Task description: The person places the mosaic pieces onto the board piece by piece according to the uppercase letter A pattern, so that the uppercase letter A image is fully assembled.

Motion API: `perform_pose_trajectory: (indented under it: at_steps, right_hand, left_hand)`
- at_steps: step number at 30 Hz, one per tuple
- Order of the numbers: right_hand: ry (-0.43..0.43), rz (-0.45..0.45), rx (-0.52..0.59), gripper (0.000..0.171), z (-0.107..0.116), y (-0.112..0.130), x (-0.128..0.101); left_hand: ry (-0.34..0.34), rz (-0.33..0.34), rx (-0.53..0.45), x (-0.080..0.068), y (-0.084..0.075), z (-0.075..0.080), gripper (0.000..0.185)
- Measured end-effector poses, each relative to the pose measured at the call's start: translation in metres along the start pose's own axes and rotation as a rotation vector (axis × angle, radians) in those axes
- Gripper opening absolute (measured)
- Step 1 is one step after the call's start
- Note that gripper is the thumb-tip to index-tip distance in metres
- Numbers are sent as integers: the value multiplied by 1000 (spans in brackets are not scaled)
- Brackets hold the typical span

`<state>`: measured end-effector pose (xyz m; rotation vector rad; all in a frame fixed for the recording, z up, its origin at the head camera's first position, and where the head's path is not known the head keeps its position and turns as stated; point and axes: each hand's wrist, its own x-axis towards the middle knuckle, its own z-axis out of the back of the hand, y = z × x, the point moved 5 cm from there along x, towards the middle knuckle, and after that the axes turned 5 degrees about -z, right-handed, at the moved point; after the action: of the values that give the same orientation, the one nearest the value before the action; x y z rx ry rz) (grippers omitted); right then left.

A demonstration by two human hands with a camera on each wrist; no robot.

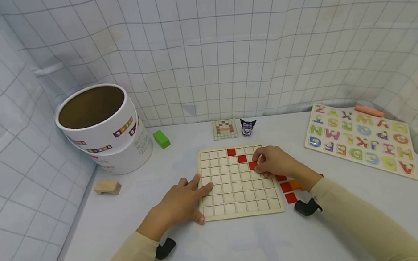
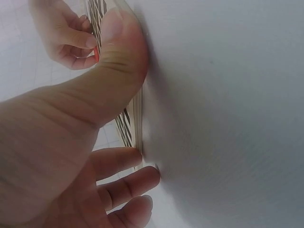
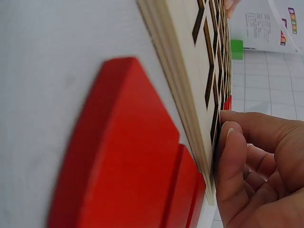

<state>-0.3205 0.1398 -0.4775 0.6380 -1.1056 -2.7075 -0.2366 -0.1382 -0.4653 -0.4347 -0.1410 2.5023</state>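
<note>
A wooden grid board (image 1: 226,217) lies flat on the table. My left hand (image 1: 181,201) rests at its left edge, fingers spread, one fingertip over the grid; in the left wrist view the thumb (image 2: 124,42) lies against the board's side. With thumb and fingers, my right hand (image 1: 276,162) pinches a red square tile (image 1: 253,165) at a cell near the right side. Its fingertips cover part of that tile. Two more red tiles, one in the top row (image 1: 231,152) and one below it (image 1: 242,158), sit in cells on a diagonal.
Loose red tiles (image 1: 290,198) and orange tiles (image 1: 295,185) lie right of the board, under the right wrist. Behind stand a small pattern card (image 1: 225,129) and a figurine (image 1: 247,127). A bucket (image 1: 126,147), green block (image 1: 161,139), wooden block (image 1: 107,187) and letter board (image 1: 356,135) lie around.
</note>
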Motion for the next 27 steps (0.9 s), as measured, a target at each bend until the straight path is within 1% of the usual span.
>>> perform_pose_trajectory:
  at_steps: [3, 6, 10, 12, 15, 17, 22, 27]
  right_hand:
    - [4, -1, -8, 23, 2, -1, -1]
    - [-18, 0, -19, 26, 12, -4, -7]
    - [-66, -40, -21, 30, 31, -18, -24]
    - [-65, -75, -6, 30, 36, -30, -34]
    - [-51, -99, 1, 30, 37, -45, -46]
    - [-47, -100, -2, 29, 35, -51, -51]
    - [-59, -76, -47, 26, 31, -53, -55]
    - [-57, -67, -46, 22, 28, -54, -54]
  left_hand:
    - [-4, -5, -1, 0, -1, 1, 99]
    - [-8, -9, -3, 0, -2, 1, 98]
    - [-1, -3, 1, 1, -2, 1, 98]
    - [2, 1, 7, 0, -2, 1, 98]
    - [-2, 3, 15, -2, -2, 1, 98]
    - [-7, -2, 16, -2, -2, 2, 98]
    - [-10, -8, 13, -3, -2, 3, 98]
    - [-8, -7, 11, -3, -2, 3, 98]
